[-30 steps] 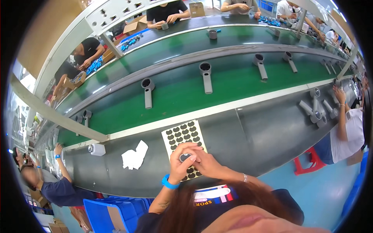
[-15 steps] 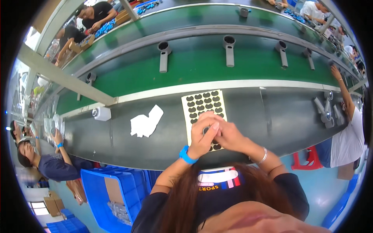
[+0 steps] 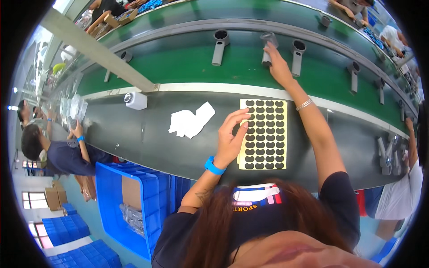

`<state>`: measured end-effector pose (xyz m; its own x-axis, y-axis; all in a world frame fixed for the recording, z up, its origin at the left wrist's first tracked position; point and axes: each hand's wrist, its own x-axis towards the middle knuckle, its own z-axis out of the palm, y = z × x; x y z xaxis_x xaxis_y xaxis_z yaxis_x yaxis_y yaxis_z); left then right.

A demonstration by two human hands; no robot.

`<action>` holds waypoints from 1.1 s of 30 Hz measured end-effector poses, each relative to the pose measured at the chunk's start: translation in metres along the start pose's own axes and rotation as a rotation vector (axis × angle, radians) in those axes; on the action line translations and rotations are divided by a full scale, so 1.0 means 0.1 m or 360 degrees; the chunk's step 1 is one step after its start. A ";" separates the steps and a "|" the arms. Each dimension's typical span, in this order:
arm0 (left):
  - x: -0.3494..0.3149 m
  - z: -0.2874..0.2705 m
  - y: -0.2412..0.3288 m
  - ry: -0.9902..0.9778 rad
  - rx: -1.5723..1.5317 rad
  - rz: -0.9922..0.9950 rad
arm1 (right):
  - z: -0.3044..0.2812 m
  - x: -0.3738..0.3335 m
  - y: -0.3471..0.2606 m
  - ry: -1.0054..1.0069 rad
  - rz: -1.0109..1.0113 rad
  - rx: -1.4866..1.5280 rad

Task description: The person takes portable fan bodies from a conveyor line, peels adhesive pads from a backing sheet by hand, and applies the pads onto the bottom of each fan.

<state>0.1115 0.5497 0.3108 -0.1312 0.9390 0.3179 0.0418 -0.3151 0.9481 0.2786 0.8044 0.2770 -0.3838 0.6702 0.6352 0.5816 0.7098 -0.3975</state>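
My right hand reaches out over the green conveyor belt, its fingers wrapped round a grey ring-headed handle. That part has a round head at its far end and a straight grip. My left hand rests at the left edge of a sticker sheet, thumb and fingers apart and nothing visible in them. Rows of dark rounded stickers cover the pale yellow sheet, which lies on the dark worktable. Beside the held part on the belt lie similar grey ring-headed handles, one close on its right and one to the left.
A crumpled white paper and a white bottle sit on the worktable to the left. A slanting metal post crosses the belt. Blue crates stand below left. Co-workers sit at both sides, with grey parts at the right.
My hands were together over the sticker sheet. Now they are apart: the right has stretched forward to the belt and grasps a grey handle, the left is opened beside the sheet.
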 end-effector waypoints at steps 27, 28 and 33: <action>2.43 -1.00 -1.70 0.0645 0.0804 -0.0428 | -0.13 -0.13 0.16 -0.0375 0.0696 -0.0561; 2.40 -1.07 -1.73 0.0708 0.0492 -0.0479 | -0.11 -0.08 0.22 -0.0406 0.0711 -0.0571; 1.94 -1.10 -1.02 0.0367 -0.0911 -0.0717 | -0.52 -0.64 0.62 -0.0111 0.0485 0.0161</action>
<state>-0.0272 0.7491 0.2754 -0.2202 0.9610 -0.1673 -0.5761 0.0103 0.8173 0.3767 0.7945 0.2465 -0.2530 0.8659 0.4315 0.6044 0.4897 -0.6284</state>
